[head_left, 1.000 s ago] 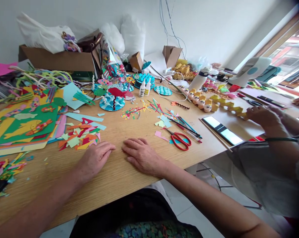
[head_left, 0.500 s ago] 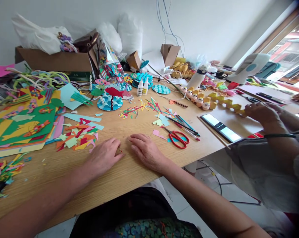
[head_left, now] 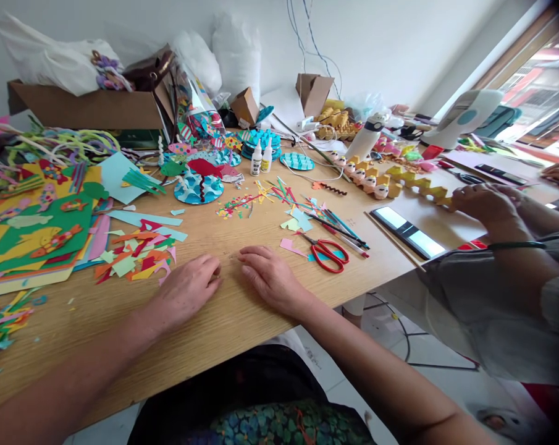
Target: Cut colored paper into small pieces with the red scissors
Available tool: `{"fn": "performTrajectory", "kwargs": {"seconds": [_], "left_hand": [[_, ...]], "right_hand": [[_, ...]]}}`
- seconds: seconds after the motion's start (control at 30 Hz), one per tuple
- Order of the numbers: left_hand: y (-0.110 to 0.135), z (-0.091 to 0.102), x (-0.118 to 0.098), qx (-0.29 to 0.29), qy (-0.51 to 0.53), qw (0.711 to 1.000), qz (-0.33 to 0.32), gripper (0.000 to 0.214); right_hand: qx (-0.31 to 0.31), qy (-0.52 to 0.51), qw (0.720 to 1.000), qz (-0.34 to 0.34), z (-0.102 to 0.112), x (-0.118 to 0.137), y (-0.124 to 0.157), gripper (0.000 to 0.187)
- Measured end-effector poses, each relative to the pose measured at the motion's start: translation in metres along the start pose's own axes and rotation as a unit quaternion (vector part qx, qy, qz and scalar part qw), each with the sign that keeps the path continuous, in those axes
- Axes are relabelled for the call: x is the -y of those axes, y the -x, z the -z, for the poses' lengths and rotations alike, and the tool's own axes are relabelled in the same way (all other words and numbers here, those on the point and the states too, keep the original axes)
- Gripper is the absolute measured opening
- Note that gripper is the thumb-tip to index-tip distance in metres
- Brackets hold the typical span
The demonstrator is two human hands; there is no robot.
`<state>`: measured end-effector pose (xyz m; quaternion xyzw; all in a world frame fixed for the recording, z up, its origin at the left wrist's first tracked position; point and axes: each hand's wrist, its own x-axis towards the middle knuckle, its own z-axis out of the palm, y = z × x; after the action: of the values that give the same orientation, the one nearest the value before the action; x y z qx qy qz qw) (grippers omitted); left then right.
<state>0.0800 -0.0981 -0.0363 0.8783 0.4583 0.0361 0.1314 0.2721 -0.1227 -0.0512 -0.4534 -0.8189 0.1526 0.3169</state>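
My left hand [head_left: 186, 289] lies flat on the wooden table [head_left: 242, 321], fingers stretched out, holding nothing. My right hand [head_left: 270, 276] rests palm down beside it, fingers apart, also holding nothing; the fingertips of the two hands nearly meet. A heap of coloured paper scraps [head_left: 135, 256] lies just left of my left hand. Red-handled scissors [head_left: 324, 253] lie to the right of my right hand, next to pink and blue paper bits.
Coloured paper sheets with fish cut-outs [head_left: 33, 238] cover the left. A blue round paper craft [head_left: 199, 185], two glue bottles [head_left: 260, 157] and a cardboard box [head_left: 89, 108] stand farther back. Another person's hand [head_left: 480, 204] touches a yellow paper chain [head_left: 413, 185] at right.
Both my hands have slid a little farther onto the table and closer together. The view has shifted slightly to the right and down.
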Motion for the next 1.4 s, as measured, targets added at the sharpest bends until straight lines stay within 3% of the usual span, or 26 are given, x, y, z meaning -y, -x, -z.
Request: {"fn": "performTrajectory", "kwargs": {"seconds": [0.07, 0.17, 0.3, 0.53, 0.67, 0.83, 0.93, 1.17, 1.4], "left_hand": [[0.001, -0.002, -0.001, -0.015, 0.012, 0.999, -0.03, 0.018], [0.006, -0.008, -0.006, -0.067, -0.015, 0.989, -0.131, 0.028], [0.017, -0.02, -0.01, -0.11, -0.09, 0.964, -0.226, 0.035], [0.026, -0.023, 0.006, -0.09, -0.131, 0.973, -0.167, 0.033], [0.026, -0.019, 0.015, -0.104, -0.117, 0.977, -0.144, 0.031], [0.029, -0.013, 0.017, -0.122, -0.087, 0.975, -0.167, 0.032], [0.029, -0.005, 0.022, -0.13, -0.048, 0.982, -0.127, 0.032], [0.011, 0.003, 0.018, -0.018, 0.009, 1.0, -0.006, 0.021], [0.001, 0.002, -0.002, 0.005, -0.077, 0.997, 0.024, 0.016]], "right_hand": [[-0.031, -0.024, 0.999, -0.012, 0.005, -0.003, 0.002, 0.024], [-0.076, -0.047, 0.995, -0.037, 0.009, -0.008, 0.005, 0.022], [-0.087, -0.047, 0.994, -0.048, 0.01, -0.011, 0.007, 0.023], [-0.07, -0.023, 0.997, -0.035, 0.007, -0.008, 0.004, 0.023], [-0.064, -0.018, 0.997, -0.034, 0.007, -0.009, 0.004, 0.023], [-0.057, -0.02, 0.998, -0.036, 0.006, -0.009, 0.004, 0.023], [-0.056, -0.023, 0.997, -0.038, 0.007, -0.009, 0.004, 0.022], [-0.042, -0.017, 0.998, -0.034, 0.005, -0.008, 0.003, 0.022], [-0.041, -0.013, 0.998, -0.042, 0.005, -0.006, 0.004, 0.021]]}}
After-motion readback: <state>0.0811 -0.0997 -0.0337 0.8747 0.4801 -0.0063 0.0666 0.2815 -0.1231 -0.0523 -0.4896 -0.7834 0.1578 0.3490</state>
